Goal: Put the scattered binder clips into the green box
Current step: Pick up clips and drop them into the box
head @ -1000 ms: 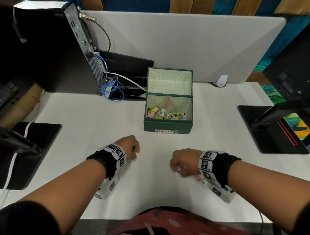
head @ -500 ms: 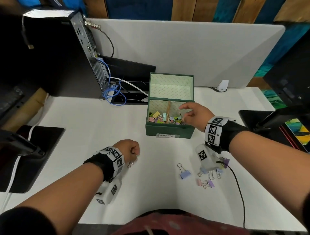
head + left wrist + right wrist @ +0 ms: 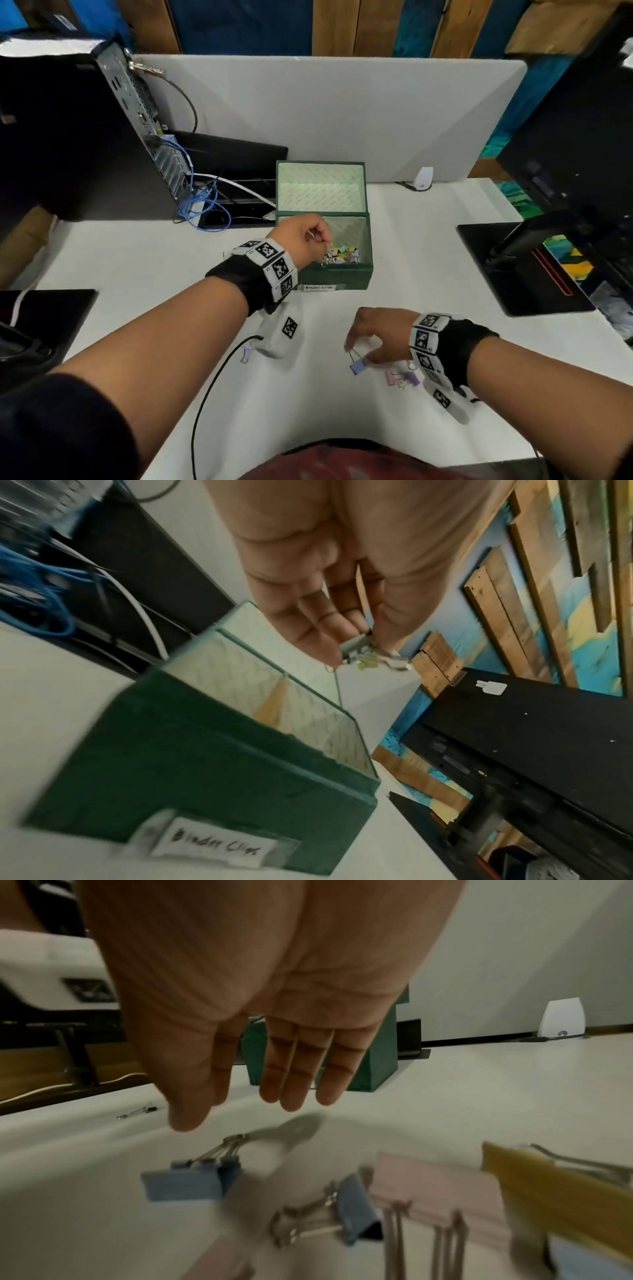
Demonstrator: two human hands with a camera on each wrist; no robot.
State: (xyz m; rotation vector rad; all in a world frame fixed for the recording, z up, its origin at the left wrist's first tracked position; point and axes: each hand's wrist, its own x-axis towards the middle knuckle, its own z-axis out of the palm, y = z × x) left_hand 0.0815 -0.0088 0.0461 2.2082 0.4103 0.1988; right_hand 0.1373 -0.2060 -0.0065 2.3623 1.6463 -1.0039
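Left hand [image 3: 305,240] hovered over the green box [image 3: 342,277], pinching small clips [image 3: 363,653]. Right hand [image 3: 380,334], fingers spread, hung over the blue clip [image 3: 192,1180] on the near table, beside pink ones. Clips looked light, stiff, slippery; best pinched by the wire handles.

We list: green box [image 3: 334,275], matt cloth-like covering, paper-lined inside; binder clips [image 3: 185,1184], matt coloured bodies, shiny metal wire handles; desk [image 3: 144,260], smooth matt white; wall planks [image 3: 534,593], rough wood
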